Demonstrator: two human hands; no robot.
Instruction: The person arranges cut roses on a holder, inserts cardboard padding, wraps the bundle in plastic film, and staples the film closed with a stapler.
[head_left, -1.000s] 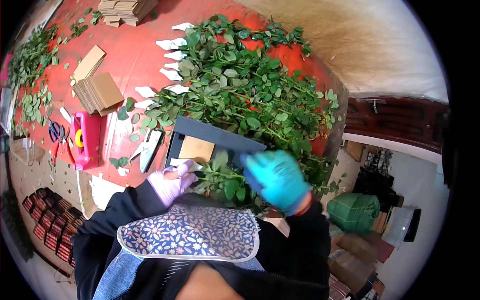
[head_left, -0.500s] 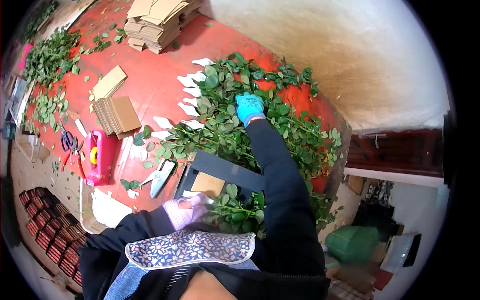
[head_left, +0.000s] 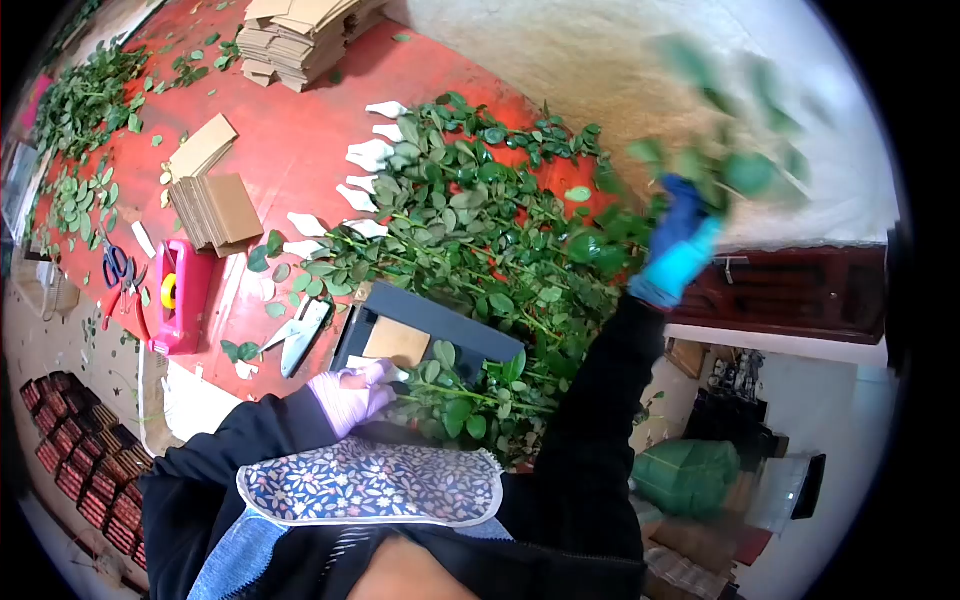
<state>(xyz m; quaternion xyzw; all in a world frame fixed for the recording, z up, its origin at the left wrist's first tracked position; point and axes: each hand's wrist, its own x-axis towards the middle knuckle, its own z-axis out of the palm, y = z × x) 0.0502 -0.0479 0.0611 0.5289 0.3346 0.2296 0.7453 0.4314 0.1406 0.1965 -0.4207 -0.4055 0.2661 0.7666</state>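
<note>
Grey stapler between pink tape dispenser and black box, stems beyond

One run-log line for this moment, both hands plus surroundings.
left hand: pinching end of leafy stem beside black box | right hand: holding up leafy sprig, blurred | red table: cardboard pieces, pink tape dispenser

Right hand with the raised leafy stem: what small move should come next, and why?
Probably lower the leafy stem in the right hand toward the black box: it is held up off to the right, while the left hand is beside other stems at the box.
</note>
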